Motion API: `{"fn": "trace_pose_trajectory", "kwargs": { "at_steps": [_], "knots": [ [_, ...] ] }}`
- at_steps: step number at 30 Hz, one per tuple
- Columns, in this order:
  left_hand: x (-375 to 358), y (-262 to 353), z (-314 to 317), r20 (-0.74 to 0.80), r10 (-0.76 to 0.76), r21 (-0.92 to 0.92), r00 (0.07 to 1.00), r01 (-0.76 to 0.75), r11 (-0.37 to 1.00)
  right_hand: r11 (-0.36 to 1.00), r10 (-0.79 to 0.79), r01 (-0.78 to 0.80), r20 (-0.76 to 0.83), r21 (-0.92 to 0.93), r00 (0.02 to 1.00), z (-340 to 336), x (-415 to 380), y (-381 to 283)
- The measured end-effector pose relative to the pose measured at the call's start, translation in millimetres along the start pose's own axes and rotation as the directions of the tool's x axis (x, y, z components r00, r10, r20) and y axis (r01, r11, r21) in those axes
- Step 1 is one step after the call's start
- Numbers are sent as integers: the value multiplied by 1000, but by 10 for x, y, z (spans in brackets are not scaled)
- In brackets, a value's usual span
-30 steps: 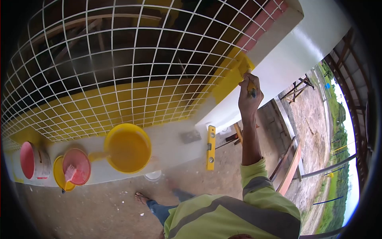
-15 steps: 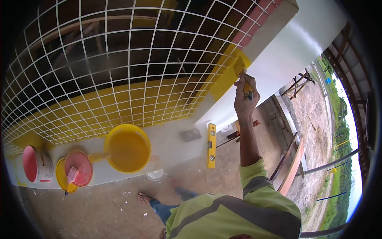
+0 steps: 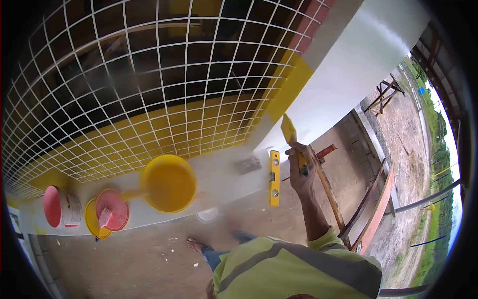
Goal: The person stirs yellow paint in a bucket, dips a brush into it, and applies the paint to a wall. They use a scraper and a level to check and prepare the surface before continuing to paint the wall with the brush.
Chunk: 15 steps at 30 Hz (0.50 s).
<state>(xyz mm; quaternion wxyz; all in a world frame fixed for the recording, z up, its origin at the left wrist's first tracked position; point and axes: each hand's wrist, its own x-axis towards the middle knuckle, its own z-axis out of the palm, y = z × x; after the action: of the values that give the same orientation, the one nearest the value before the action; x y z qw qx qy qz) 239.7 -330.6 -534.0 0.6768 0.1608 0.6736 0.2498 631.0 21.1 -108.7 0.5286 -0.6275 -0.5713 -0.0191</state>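
My right hand (image 3: 302, 172) is closed around the handle of a paintbrush (image 3: 289, 130) with yellow paint on its bristles. The brush points upward, its tip close to the lower end of a yellow painted strip (image 3: 293, 83) on the window reveal. Below that strip the reveal is pale grey, and the white wall face (image 3: 343, 65) lies to its right. White wire mesh (image 3: 185, 79) covers the opening on the left. My left hand does not show.
On the sill (image 3: 219, 174) stand a yellow paint bucket (image 3: 169, 183), a pink-lined bucket (image 3: 62, 207) and a pink lid (image 3: 112, 203) with a brush on it. A yellow spirit level (image 3: 274, 178) is at the sill's edge. Wooden planks (image 3: 328, 192) lean at the right.
My right hand has moved down with the paintbrush, away from the upper part of the yellow strip. The yellow strip is now uncovered, and the view has shifted slightly.
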Motion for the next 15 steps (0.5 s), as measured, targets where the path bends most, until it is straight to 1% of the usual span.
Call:
{"fn": "trace_pose_trajectory", "kwargs": {
  "at_steps": [2,3,5,6,7,10,11,12,14,15],
  "knots": [
    [65,-62,-132,-34,16,4,999,-16,1000,1000,7,-6,23,-21,1000,122,-167,87],
    [97,-100,-204,-55,15,1,998,-15,1000,999,29,-31,50,31,998,168,-230,149],
    [127,-88,-340,-99,-4,-14,995,3,1000,1000,16,-20,129,24,992,210,-307,148],
    [163,-52,-373,-116,-27,-37,993,23,999,1000,5,-9,165,21,986,232,-327,143],
    [249,7,-400,-125,-109,-130,986,93,987,998,-42,33,228,44,973,247,-359,131],
    [347,10,-498,-148,-84,-216,985,50,975,996,-20,-14,382,85,924,336,-622,271],
    [335,-5,-534,-139,-21,-128,990,3,992,986,143,-167,402,25,905,346,-724,278],
    [315,-36,-561,-125,36,-46,992,-42,998,981,158,-189,391,42,907,339,-758,306],
    [242,-102,-503,-171,77,-6,982,-79,997,970,195,-236,389,61,900,288,-791,346],
    [209,-148,-444,-210,49,-87,977,-68,994,965,207,-253,395,68,895,269,-768,375]
  ]
}}
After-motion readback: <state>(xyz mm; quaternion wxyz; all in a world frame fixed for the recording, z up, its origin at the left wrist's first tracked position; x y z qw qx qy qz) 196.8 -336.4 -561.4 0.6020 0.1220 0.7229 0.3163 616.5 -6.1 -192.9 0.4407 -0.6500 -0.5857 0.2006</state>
